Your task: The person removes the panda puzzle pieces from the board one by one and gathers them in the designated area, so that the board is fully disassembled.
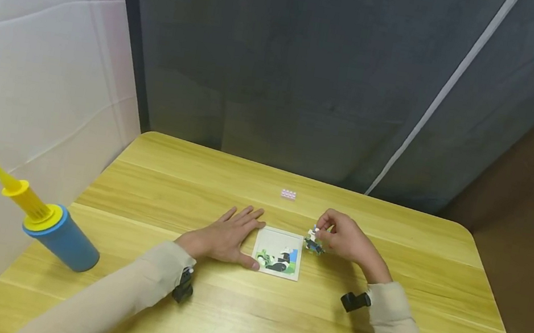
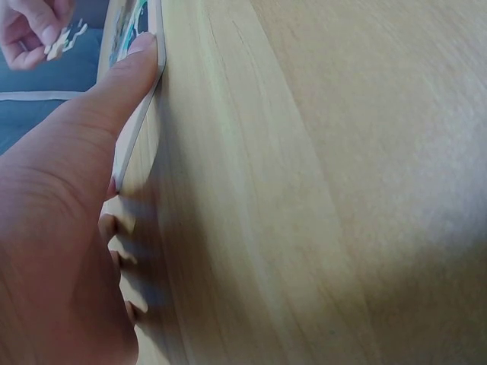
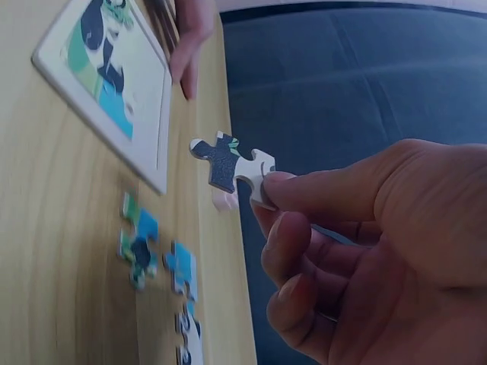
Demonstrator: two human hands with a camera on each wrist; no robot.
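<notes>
Cardboard puzzle piece [image 3: 232,163] was pinched between thumb and forefinger of my right hand [image 1: 346,240], held just above the counter [image 1: 382,299], beside the right edge of the puzzle tray [image 1: 278,253]. Grip state: right clamped on the piece by one tab only; left hand [image 1: 225,238] flat and relaxed, fingers straight, thumb [image 2: 125,72] pressed against the tray's left rim, holding nothing.

Tray was partly filled: picture along the lower part, upper area bare. Loose pieces [image 3: 156,258] lay on the counter right of the tray, under the right hand. Small pink block [image 1: 288,194] sat further back, well apart. Blue and yellow pump [image 1: 51,226] lay at the left edge, not involved.

Risks as I judged them:
- Pinch was on an edge tab, so the piece could pivot or drop when pressed down.
- Left thumb only braced one side; a sideways push from the right could slide the tray or pop seated pieces.
- Right wrist hovered over the loose pieces, so a low sweep could scatter them toward the counter edge.
- Piece orientation against the gap couldn't be confirmed from these views.
</notes>
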